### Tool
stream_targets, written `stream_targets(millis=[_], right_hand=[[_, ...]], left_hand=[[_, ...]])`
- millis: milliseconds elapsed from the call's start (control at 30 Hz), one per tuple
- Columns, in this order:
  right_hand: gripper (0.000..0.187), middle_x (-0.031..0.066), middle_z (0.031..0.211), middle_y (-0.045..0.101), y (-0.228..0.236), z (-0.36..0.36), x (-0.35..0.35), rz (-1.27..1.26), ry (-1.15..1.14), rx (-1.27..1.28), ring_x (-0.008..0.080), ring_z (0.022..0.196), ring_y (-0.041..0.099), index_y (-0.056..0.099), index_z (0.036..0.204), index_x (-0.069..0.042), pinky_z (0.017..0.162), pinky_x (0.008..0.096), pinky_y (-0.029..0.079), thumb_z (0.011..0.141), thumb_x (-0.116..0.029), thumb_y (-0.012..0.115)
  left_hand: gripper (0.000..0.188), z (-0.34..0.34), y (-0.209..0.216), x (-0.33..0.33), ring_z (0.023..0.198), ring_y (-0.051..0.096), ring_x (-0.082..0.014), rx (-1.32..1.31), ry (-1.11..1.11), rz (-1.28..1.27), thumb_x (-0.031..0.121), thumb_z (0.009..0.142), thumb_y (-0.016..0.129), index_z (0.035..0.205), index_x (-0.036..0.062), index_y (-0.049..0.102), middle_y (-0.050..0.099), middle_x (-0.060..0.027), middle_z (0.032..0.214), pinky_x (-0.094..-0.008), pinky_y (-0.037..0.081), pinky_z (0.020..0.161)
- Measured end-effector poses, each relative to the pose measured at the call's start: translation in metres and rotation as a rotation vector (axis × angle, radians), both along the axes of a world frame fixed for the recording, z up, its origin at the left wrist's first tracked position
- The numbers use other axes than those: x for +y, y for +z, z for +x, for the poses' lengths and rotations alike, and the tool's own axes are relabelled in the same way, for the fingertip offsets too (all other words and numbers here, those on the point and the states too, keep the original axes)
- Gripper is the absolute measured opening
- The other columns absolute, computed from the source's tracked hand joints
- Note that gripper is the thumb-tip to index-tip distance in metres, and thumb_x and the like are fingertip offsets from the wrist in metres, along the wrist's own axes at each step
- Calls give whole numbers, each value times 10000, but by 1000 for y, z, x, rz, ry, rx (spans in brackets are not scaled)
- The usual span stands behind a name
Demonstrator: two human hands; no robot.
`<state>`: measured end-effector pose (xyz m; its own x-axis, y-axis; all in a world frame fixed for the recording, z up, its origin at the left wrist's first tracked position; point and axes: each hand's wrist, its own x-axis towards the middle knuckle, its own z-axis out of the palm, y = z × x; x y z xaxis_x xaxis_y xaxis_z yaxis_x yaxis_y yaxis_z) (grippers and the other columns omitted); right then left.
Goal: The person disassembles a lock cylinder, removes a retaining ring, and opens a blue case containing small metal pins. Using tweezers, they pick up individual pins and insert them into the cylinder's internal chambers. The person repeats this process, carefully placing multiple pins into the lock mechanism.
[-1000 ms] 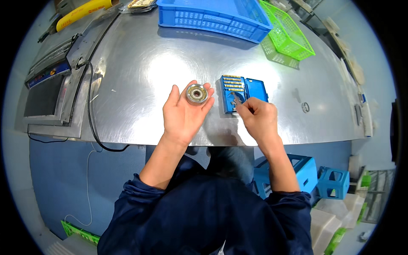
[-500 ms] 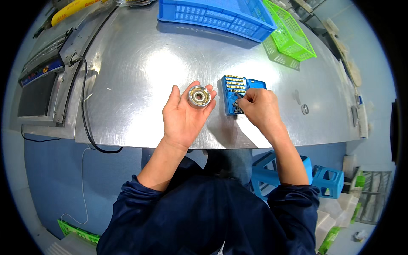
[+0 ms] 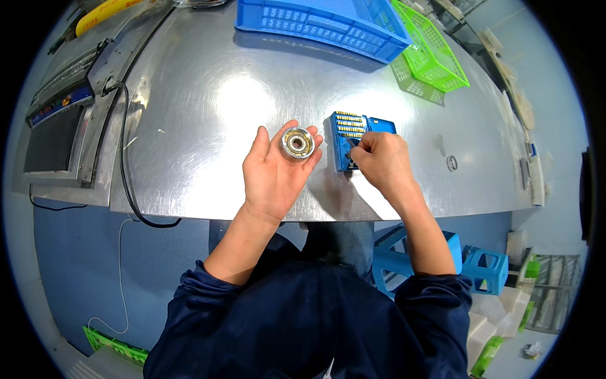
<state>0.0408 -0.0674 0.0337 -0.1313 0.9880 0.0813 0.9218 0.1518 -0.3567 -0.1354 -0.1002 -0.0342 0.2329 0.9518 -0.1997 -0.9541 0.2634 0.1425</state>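
Brushed metal shone in bright patches across the tabletop [image 3: 202,120]. Over its near part, the left hand [image 3: 274,174] lay palm up, thumb and fingers spread, with a round metal bearing [image 3: 297,144] resting on the fingers. Just beside it, the right hand [image 3: 382,161] was bunched over an open blue case [image 3: 343,151], thumb and forefinger pinching what looked like a slim dark piece [image 3: 351,143], too small to make out. Rows of gold-coloured pieces [image 3: 349,124] filled the case's far left part. To the right, a metal ring [image 3: 451,163] lay on the tabletop. Farther off stood a blue crate [image 3: 322,28] beside a green basket [image 3: 435,54]; at the left, a black cable [image 3: 124,161] hung over the edge.
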Motion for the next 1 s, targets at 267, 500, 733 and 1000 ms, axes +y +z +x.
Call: stream_targets(millis=[267, 500, 733, 1000], right_hand=[[139, 183, 571, 604, 2, -1, -1, -14, -21, 19, 330, 532, 613, 658, 637, -4, 577, 399, 511, 696, -128, 634], [151, 182, 569, 601, 8, -2, 2, -102, -89, 41, 297, 508, 607, 658, 638, 7, 559, 368, 505, 705, -129, 649], [162, 150, 550, 603, 16, 5, 21, -329, -126, 194, 213, 476, 576, 676, 671, 47, 508, 334, 471, 701, -112, 662], [118, 103, 520, 588, 27, 4, 33, -451, -96, 240, 127, 445, 536, 671, 633, 54, 429, 273, 384, 697, -45, 659]], left_hand=[[596, 1, 1, -1, 1277, 396, -384, 21, -1, 12, 474, 1009, 237, 1349, -9, 323, 392, -267, 1346, -481, 314, 1094], [603, 1, -1, 0, 1281, 385, -380, 27, -4, 23, 473, 1010, 227, 1360, -12, 304, 390, -266, 1340, -477, 318, 1090], [593, 1, 0, -1, 1278, 382, -373, 43, 8, 29, 459, 1014, 222, 1353, -20, 302, 384, -269, 1335, -473, 320, 1087], [574, 0, -3, -1, 1264, 399, -372, 22, 10, 63, 453, 1014, 230, 1329, -18, 326, 405, -264, 1312, -470, 351, 1064]])
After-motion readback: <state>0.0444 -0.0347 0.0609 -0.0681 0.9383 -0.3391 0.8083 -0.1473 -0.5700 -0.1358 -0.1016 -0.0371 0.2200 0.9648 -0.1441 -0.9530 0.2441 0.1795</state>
